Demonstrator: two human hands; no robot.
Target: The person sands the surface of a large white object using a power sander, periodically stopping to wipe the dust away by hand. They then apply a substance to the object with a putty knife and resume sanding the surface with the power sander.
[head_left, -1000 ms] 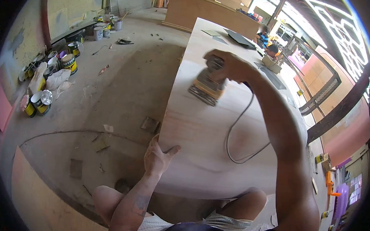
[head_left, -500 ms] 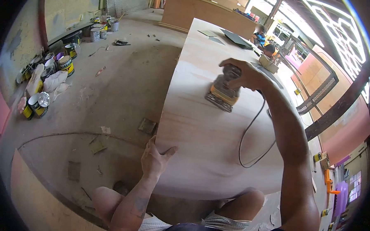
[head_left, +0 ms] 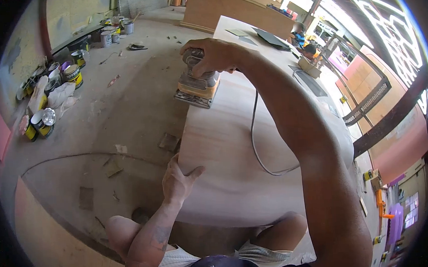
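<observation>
Paint cans clustered on floor at far left. Left hand gripping near left edge of pale board, thumb apart on top face, other fingers curled over edge, spacing unclear. Sander at board's left edge, partly overhanging, clasped from above in right hand, fingers bent around its top. Cord looping across board, right of sander.

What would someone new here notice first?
Probably the dusty yellow-and-grey power sander in the right hand, overhanging the left edge of the long pale wooden panel. Next, glowing white ceiling lights at upper right, and yellow-and-black paint cans along the left wall.
</observation>
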